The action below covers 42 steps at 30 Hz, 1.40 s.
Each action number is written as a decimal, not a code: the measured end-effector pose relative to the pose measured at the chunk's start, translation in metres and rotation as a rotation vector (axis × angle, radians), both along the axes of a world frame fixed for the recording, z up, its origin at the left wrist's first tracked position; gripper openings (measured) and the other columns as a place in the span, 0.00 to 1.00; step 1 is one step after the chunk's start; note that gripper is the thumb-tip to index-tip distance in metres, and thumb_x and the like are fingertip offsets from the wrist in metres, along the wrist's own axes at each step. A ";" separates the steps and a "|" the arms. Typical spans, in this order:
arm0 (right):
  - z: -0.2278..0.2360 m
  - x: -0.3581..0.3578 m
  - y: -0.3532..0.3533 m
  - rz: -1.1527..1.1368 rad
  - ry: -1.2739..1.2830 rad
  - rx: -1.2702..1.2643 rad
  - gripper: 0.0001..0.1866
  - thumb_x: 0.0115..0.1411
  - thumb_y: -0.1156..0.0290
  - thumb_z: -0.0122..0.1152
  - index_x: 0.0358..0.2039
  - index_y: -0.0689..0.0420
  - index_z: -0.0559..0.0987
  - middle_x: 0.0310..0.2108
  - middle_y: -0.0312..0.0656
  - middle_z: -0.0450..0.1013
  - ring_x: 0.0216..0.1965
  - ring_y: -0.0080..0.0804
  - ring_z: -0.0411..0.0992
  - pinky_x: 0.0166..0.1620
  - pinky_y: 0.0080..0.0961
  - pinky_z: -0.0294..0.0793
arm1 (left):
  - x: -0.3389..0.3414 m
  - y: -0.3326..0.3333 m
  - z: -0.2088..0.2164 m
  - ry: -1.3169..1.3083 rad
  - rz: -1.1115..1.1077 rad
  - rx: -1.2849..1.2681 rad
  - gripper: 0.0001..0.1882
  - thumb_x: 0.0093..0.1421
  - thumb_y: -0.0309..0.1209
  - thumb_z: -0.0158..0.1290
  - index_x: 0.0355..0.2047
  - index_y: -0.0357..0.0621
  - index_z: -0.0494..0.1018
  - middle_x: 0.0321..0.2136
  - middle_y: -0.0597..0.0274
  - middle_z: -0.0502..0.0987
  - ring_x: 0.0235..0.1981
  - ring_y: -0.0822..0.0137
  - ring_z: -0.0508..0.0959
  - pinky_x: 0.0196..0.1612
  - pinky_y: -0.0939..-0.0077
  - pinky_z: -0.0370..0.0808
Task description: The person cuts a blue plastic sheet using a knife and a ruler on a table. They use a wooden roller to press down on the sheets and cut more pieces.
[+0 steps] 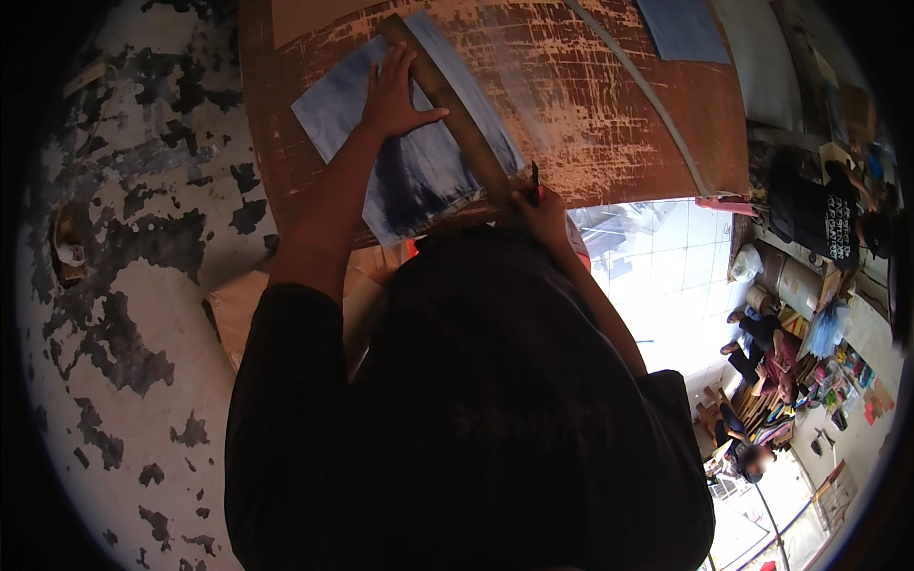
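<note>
A blue, cloudy-patterned sheet (347,100) lies at a slant on a worn brown table (628,124). A long, flat brown straightedge (462,124) crosses the sheet from upper left to lower right. My left hand (388,100) presses down with fingers spread, its fingertips and thumb on the straightedge and its palm over the sheet. Close to the straightedge's lower end, my right hand (545,219) is closed round a utility knife (536,181), dark with a red part. Its tip points away from me, beside the sheet's right corner; whether it touches anything cannot be made out.
A thin grey strip (647,90) curves across the table's right side. Another blue sheet (681,29) lies at the far right edge, and brown cardboard (314,17) at the far left. A peeling wall (133,314) stands left. Several people are at the right, beyond a bright tiled floor (657,285).
</note>
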State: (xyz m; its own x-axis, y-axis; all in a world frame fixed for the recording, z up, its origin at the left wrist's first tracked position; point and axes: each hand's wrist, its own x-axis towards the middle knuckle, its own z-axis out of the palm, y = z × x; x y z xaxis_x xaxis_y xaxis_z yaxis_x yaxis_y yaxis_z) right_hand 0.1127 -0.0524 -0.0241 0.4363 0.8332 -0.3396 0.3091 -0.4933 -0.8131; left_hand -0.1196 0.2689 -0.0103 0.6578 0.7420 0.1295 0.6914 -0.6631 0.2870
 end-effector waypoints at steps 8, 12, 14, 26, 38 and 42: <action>0.013 -0.002 0.002 -0.006 0.013 0.001 0.15 0.63 0.61 0.75 0.44 0.58 0.87 0.34 0.46 0.85 0.39 0.32 0.84 0.45 0.33 0.81 | -0.001 0.000 -0.001 0.032 0.007 0.002 0.70 0.47 0.78 0.63 0.78 0.48 0.49 0.80 0.55 0.42 0.81 0.53 0.42 0.80 0.35 0.40; 0.009 -0.003 0.001 -0.005 0.015 0.016 0.15 0.63 0.62 0.74 0.44 0.59 0.87 0.33 0.45 0.85 0.37 0.30 0.84 0.43 0.31 0.81 | -0.002 0.000 -0.004 0.019 -0.003 0.010 0.70 0.48 0.77 0.63 0.79 0.49 0.47 0.81 0.55 0.42 0.81 0.53 0.42 0.80 0.35 0.39; 0.007 -0.003 -0.001 -0.006 0.013 0.026 0.15 0.63 0.62 0.74 0.44 0.59 0.87 0.33 0.44 0.85 0.36 0.30 0.84 0.42 0.31 0.81 | -0.001 0.000 -0.004 -0.001 -0.014 0.004 0.70 0.49 0.75 0.64 0.79 0.48 0.46 0.80 0.54 0.42 0.81 0.51 0.42 0.80 0.35 0.39; -0.008 0.002 -0.006 -0.030 0.080 -0.049 0.18 0.62 0.55 0.74 0.45 0.54 0.88 0.34 0.50 0.84 0.39 0.45 0.85 0.44 0.39 0.81 | 0.003 0.000 0.002 0.040 -0.013 -0.031 0.69 0.50 0.74 0.64 0.79 0.48 0.46 0.81 0.53 0.41 0.81 0.52 0.41 0.80 0.37 0.39; 0.002 -0.003 0.001 -0.011 0.019 -0.034 0.16 0.64 0.60 0.74 0.44 0.60 0.87 0.32 0.43 0.85 0.36 0.29 0.83 0.43 0.31 0.80 | 0.015 -0.004 0.020 0.231 0.048 -0.159 0.84 0.38 0.79 0.66 0.80 0.40 0.37 0.81 0.50 0.32 0.82 0.52 0.33 0.79 0.31 0.33; 0.006 -0.001 0.001 -0.006 -0.009 -0.058 0.19 0.63 0.58 0.74 0.45 0.60 0.87 0.35 0.47 0.85 0.39 0.35 0.84 0.46 0.34 0.80 | 0.018 -0.002 0.027 0.234 0.072 -0.236 0.87 0.35 0.78 0.68 0.80 0.40 0.35 0.81 0.50 0.31 0.82 0.53 0.33 0.78 0.30 0.34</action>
